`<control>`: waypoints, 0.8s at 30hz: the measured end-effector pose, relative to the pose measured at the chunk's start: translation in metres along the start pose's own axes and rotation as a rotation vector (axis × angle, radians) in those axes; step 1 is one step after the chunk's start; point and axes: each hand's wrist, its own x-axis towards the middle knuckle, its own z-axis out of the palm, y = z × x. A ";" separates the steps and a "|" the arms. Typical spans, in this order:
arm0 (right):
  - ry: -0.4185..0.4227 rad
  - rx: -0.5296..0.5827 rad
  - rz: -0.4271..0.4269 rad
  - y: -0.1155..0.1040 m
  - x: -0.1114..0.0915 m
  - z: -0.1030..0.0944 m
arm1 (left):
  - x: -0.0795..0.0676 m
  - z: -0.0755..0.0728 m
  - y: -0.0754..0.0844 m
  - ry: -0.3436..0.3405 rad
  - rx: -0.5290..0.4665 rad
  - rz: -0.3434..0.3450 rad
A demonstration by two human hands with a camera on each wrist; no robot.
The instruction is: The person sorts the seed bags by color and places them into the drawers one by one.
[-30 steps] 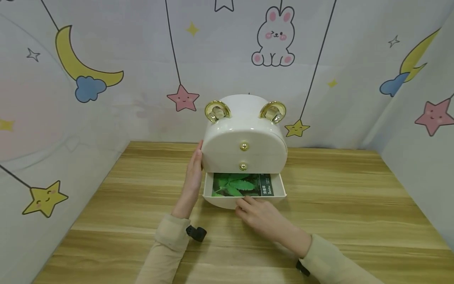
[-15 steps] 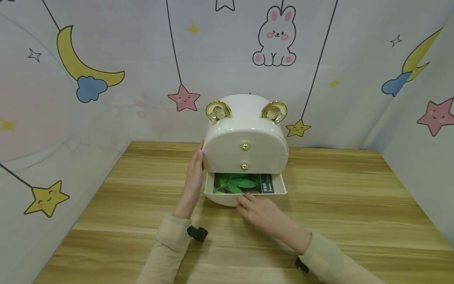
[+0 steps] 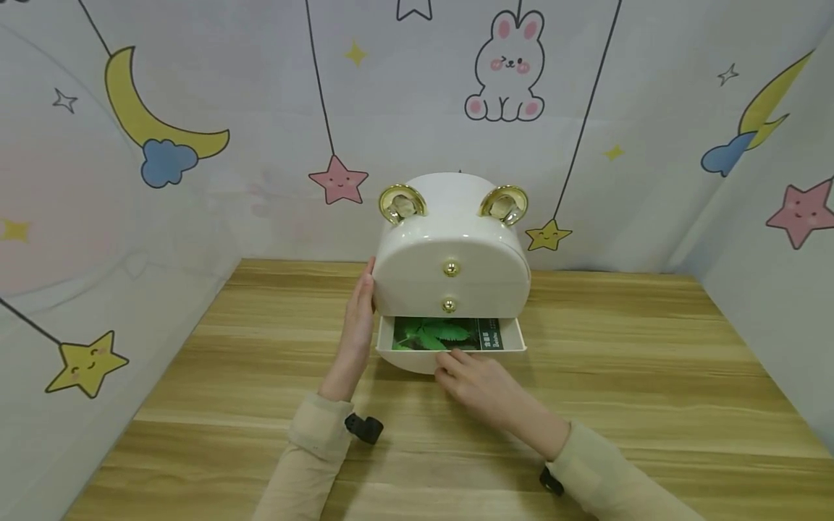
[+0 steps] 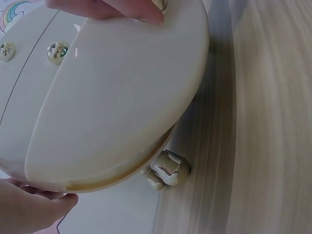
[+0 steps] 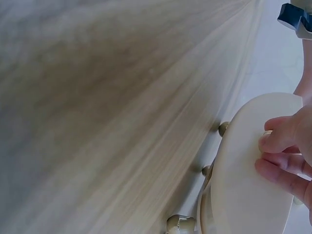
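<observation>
A white rounded storage box [image 3: 417, 278] with gold ears stands upright on the table. Its bottom drawer [image 3: 407, 359] is partly pulled out, and a card with a green leaf picture [image 3: 436, 334] lies inside. My left hand [image 3: 357, 325] rests against the box's left side with its fingers extended. At the drawer front, my right hand [image 3: 478, 387] pinches a gold knob between thumb and fingers; the right wrist view shows that hand [image 5: 290, 151] covering most of the knob. Two more gold knobs sit above, the upper knob [image 3: 451, 268] and the lower knob [image 3: 449, 305].
The wood-grain table [image 3: 625, 376] extends around the box. A white cloth backdrop [image 3: 274, 108] printed with moons, stars and a rabbit rises behind and at both sides. Underneath the box, a gold foot [image 4: 170, 168] shows in the left wrist view.
The bottom drawer has slid a little inward, with my right hand moving along with it. Less of the leaf card shows. My left hand has stayed against the box's side.
</observation>
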 end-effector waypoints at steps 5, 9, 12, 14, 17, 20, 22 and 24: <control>-0.027 0.031 0.011 0.001 0.000 0.002 | 0.002 0.000 -0.002 0.005 0.006 0.011; -0.037 0.031 0.019 0.003 0.001 0.003 | -0.002 0.002 0.006 -0.004 0.001 -0.001; -0.038 0.019 0.019 0.004 0.001 0.003 | -0.007 0.003 0.015 -0.010 0.006 -0.013; -0.041 0.017 0.020 0.004 0.001 0.003 | -0.009 0.004 0.019 -0.012 0.011 -0.021; -0.051 0.022 0.023 0.004 0.001 0.003 | -0.010 0.004 0.022 -0.012 0.019 -0.025; -0.064 0.029 0.026 0.005 0.002 0.002 | -0.010 0.004 0.022 -0.012 0.019 -0.029; -0.069 0.031 0.029 0.005 0.002 0.001 | -0.010 0.003 0.022 -0.009 0.018 -0.033; -0.075 0.028 0.033 0.005 0.003 0.002 | -0.010 0.003 0.022 -0.006 0.020 -0.038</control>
